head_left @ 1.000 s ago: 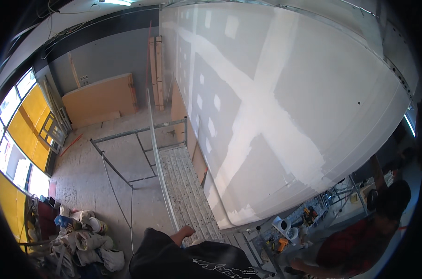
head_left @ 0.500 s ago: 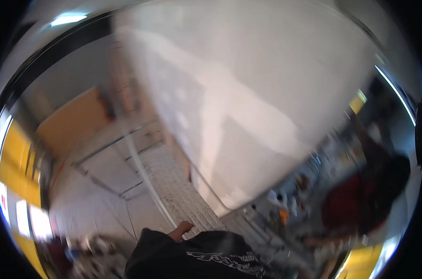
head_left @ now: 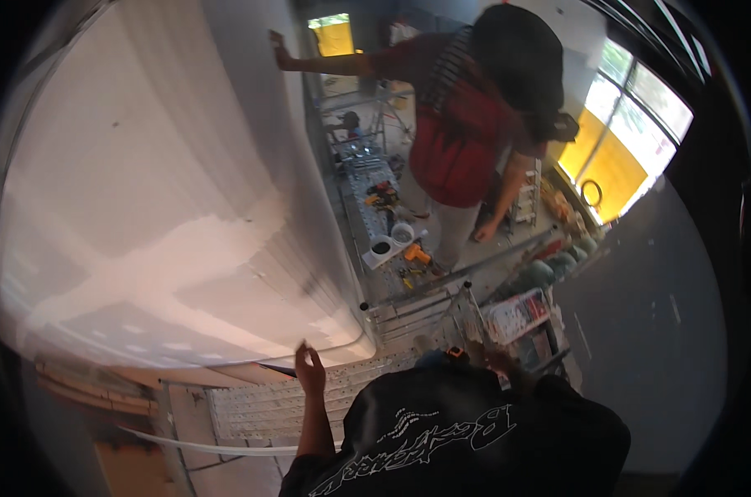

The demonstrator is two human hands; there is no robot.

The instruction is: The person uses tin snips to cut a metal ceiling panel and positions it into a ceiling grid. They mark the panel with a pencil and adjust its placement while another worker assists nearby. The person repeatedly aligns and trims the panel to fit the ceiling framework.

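My left hand is raised near the lower edge of a large pale plasterboard structure with white filler bands. Its fingers are loosely bent and apart, with nothing visible between them. I cannot tell whether the fingertips touch the edge. My right hand is low in front of my black shirt, dim and blurred. It is close to a small yellow-and-black item, and its fingers cannot be made out.
A co-worker in red and black presses one hand on the structure's side. Scaffold planks with a rail run below me. An orange tool and white containers lie on a platform. A white bucket stands right.
My view has swung right, so the structure now fills the left side and the co-worker is nearer the middle. My left hand is higher in view, and my right hand has come into sight.
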